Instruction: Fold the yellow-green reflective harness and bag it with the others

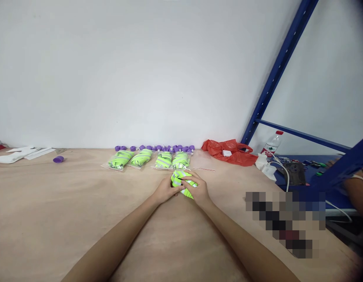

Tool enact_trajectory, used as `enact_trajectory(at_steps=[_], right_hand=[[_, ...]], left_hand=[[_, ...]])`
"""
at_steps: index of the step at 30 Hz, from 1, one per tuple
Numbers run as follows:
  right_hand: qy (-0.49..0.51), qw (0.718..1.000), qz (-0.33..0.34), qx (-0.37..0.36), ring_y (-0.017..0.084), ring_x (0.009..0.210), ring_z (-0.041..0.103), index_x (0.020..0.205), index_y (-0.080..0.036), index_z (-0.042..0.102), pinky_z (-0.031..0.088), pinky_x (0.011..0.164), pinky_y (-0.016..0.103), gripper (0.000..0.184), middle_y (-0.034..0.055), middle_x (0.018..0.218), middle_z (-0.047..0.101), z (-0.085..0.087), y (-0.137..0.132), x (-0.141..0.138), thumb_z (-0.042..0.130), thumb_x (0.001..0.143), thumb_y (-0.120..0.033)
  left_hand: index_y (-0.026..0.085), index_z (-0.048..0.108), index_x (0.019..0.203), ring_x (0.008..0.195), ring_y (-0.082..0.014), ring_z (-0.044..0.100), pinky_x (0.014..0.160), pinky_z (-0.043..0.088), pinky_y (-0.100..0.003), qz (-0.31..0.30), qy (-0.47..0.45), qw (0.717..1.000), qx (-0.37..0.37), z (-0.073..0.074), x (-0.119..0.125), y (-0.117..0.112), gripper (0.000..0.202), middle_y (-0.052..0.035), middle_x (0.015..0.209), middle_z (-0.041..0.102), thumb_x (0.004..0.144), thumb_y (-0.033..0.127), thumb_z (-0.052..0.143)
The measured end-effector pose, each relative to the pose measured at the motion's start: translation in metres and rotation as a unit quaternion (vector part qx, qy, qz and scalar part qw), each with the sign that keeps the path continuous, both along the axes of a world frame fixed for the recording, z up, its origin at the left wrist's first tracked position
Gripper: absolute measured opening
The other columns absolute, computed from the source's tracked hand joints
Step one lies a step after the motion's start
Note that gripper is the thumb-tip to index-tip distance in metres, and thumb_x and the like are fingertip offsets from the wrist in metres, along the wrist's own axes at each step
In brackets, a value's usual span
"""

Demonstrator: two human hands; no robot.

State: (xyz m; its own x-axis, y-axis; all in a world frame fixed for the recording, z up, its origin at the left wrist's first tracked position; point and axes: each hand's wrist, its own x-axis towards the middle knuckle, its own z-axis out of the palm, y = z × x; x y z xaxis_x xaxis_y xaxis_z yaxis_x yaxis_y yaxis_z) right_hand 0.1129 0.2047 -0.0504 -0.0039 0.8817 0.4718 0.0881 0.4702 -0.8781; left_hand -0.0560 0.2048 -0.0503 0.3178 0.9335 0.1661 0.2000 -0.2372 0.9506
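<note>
Both of my hands grip a folded neon-green item with silver stripes on the wooden table. My left hand holds its left side with curled fingers. My right hand wraps over its right side and top. Just beyond lies a row of several bagged neon-green items in clear plastic. Behind them stands a line of small purple caps against the white wall.
A single purple cap and white papers lie at the far left. A red plastic bag, a water bottle and cables sit right. A blue metal shelf frame rises there. Another person's arm shows at the right edge.
</note>
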Motion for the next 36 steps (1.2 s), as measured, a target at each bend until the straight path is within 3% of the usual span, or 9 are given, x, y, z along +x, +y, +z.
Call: enact_trajectory(at_steps=[5,8,12,16,21,25,29,32,36], right_hand=[[0.071,0.995,-0.002,-0.07,0.029,0.113,0.063,0.072,-0.023,0.079,0.042,0.108,0.046,0.011,0.0077,0.11,0.074,-0.004,0.009,0.004,0.08,0.067,-0.033],[0.166,0.978,-0.055,-0.111,0.029,0.106,0.066,0.072,-0.019,0.078,0.048,0.101,0.046,0.021,0.0086,0.105,0.075,-0.005,0.022,0.021,0.084,0.061,-0.035],[0.311,0.925,-0.164,-0.143,0.026,0.083,0.071,0.082,-0.015,0.076,0.059,0.073,0.041,0.036,0.0106,0.099,0.076,-0.007,0.042,0.062,0.089,0.054,-0.034],[0.382,0.885,-0.223,-0.144,0.02,0.062,0.067,0.091,-0.013,0.074,0.056,0.051,0.033,0.045,0.0071,0.08,0.074,-0.01,0.053,0.101,0.089,0.054,-0.032],[0.377,0.901,-0.156,-0.149,0.017,0.059,0.065,0.097,-0.017,0.07,0.054,0.047,0.026,0.044,0.0023,0.078,0.073,-0.014,0.053,0.123,0.084,0.061,-0.038],[0.382,0.902,-0.106,-0.174,0.015,0.06,0.066,0.096,-0.021,0.067,0.053,0.046,0.023,0.04,0.0004,0.076,0.072,-0.014,0.053,0.129,0.078,0.065,-0.045],[0.389,0.899,-0.094,-0.177,0.015,0.062,0.067,0.095,-0.021,0.064,0.052,0.047,0.022,0.04,0.0007,0.076,0.072,-0.014,0.054,0.129,0.077,0.066,-0.047],[0.39,0.898,-0.08,-0.185,0.015,0.063,0.067,0.095,-0.021,0.064,0.052,0.047,0.023,0.039,0.0011,0.079,0.072,-0.014,0.053,0.126,0.076,0.068,-0.046],[0.392,0.897,-0.064,-0.196,0.015,0.059,0.064,0.094,-0.021,0.064,0.052,0.047,0.023,0.036,0.0004,0.077,0.071,-0.013,0.053,0.123,0.076,0.069,-0.045]], left_hand=[[0.015,0.044,0.13,0.057,-0.0117,0.059,0.057,0.048,-0.025,-0.021,-0.048,0.999,-0.008,-0.003,-0.001,0.002,0.062,-0.0016,0.085,0.064,0.082,0.047,0.069],[0.017,0.037,0.136,0.057,-0.0124,0.06,0.059,0.047,-0.026,-0.009,-0.027,1.0,0.006,-0.005,-0.001,0.002,0.056,0.0006,0.079,0.063,0.092,0.046,0.055],[0.02,0.046,0.129,0.064,-0.014,0.061,0.066,0.047,-0.027,-0.01,0.091,0.991,0.102,-0.006,0.002,-0.004,0.04,-0.0018,0.086,0.066,0.094,0.038,0.051],[0.021,0.057,0.112,0.08,-0.0196,0.062,0.074,0.045,-0.031,-0.064,0.248,0.938,0.232,-0.002,0.021,-0.011,0.023,-0.0065,0.094,0.068,0.094,0.028,0.046],[0.02,0.061,0.104,0.11,-0.0261,0.056,0.096,0.043,-0.038,-0.105,0.319,0.881,0.333,-0.001,0.067,0.006,0.022,-0.0129,0.118,0.063,0.091,0.021,0.044],[0.017,0.059,0.115,0.132,-0.0297,0.042,0.11,0.034,-0.046,-0.038,0.316,0.894,0.316,-0.005,0.106,0.038,0.032,-0.0161,0.141,0.049,0.086,0.016,0.047],[0.01,0.047,0.137,0.142,-0.0349,0.03,0.114,0.027,-0.05,0.037,0.351,0.897,0.267,-0.009,0.133,0.064,0.052,-0.0226,0.154,0.034,0.086,0.017,0.047],[0.007,0.04,0.144,0.134,-0.0358,0.041,0.108,0.033,-0.048,0.079,0.398,0.887,0.219,-0.011,0.141,0.071,0.055,-0.0254,0.143,0.047,0.09,0.019,0.044],[0.012,0.06,0.123,0.114,-0.0325,0.055,0.096,0.041,-0.042,0.066,0.426,0.88,0.201,-0.009,0.14,0.069,0.038,-0.021,0.114,0.066,0.088,0.013,0.044]])
